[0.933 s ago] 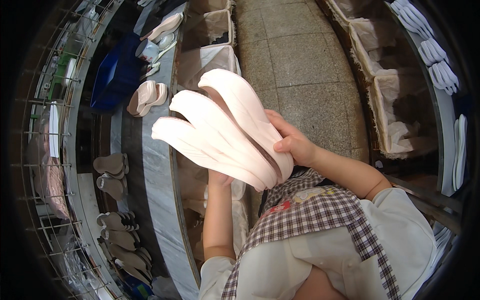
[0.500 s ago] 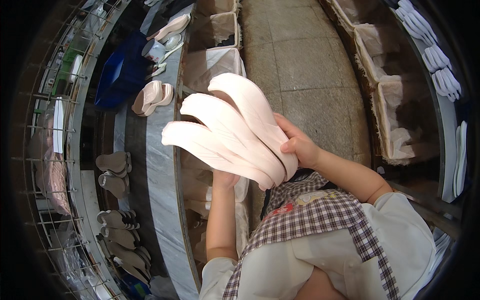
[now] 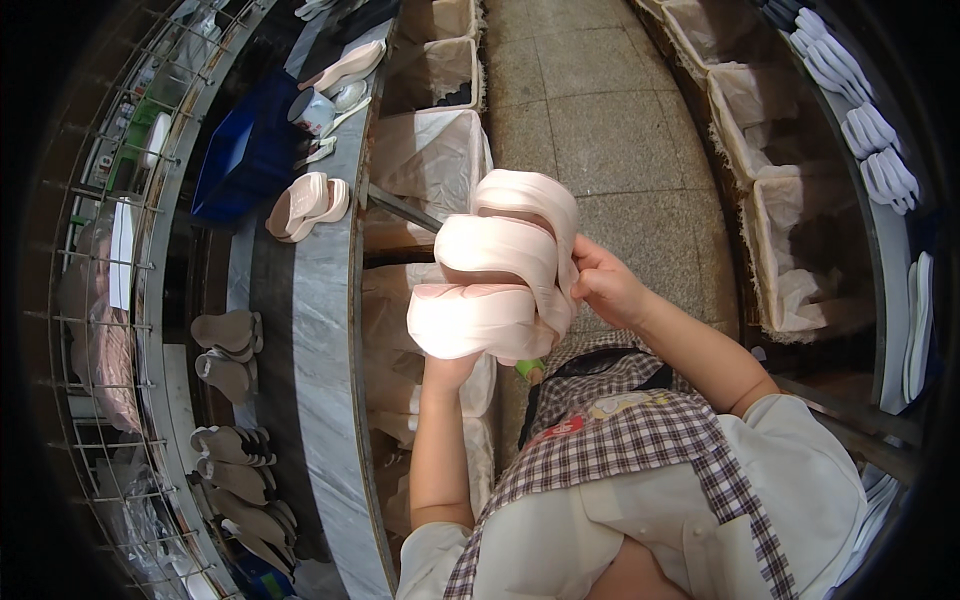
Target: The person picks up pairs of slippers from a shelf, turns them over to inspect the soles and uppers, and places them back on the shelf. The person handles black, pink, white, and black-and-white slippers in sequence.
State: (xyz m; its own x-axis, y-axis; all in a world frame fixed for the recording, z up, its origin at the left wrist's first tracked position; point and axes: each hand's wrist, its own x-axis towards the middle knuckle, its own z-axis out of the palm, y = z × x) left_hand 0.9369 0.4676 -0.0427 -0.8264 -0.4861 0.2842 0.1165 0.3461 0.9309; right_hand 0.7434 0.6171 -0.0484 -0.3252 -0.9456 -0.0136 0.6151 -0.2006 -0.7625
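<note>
Three pale pink shoe soles (image 3: 500, 245), fanned one over another, are held up in front of my body. Their rounded ends face me, with dark gaps showing between them. From below, my left hand (image 3: 450, 370) supports the lowest sole, its fingers mostly hidden behind it. My right hand (image 3: 605, 285) grips the right side of the stack, thumb and fingers closed at the edge.
On the left, a grey marble-look bench (image 3: 335, 400) carries pale shoe soles (image 3: 308, 207), a cup (image 3: 311, 112), spoons and rows of grey-brown soles (image 3: 232, 372). A blue crate (image 3: 240, 150) sits behind. Lined bins (image 3: 790, 250) flank the tiled aisle (image 3: 610, 130); white soles (image 3: 888, 180) lie far right.
The soles have turned from lying fanned toward the left to a more end-on view, and have shifted right. Both hands still hold them; the right hand's grip looks slightly changed.
</note>
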